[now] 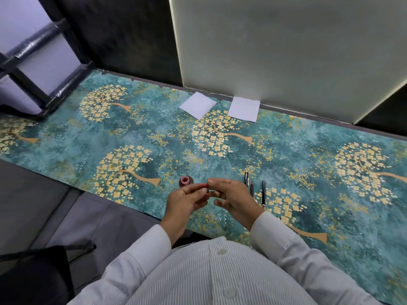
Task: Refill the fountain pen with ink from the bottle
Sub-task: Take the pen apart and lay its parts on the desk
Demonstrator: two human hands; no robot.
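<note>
Small round dark-red ink bottle (186, 181) stands uncapped; both hands' fingers (199, 190) pinch a thin red part; filling remains.

Both hands (208, 198) pinching a small red piece (203, 185), open ink bottle (185, 181) behind, pen parts (253, 187) beside

Evenly lit, moderately bright, soft and diffuse from above. Faint, short shadows only beneath the hands (209, 199). Mild sheen on the pale panel (286, 45) at the back; no harsh glare on the patterned counter (154, 133). Strong wide-angle bending toward the edges. Slightly soft throughout, perhaps from compression; dark and murky at lower left. Fine detail at the fingertips (206, 190) hard to resolve.
</note>
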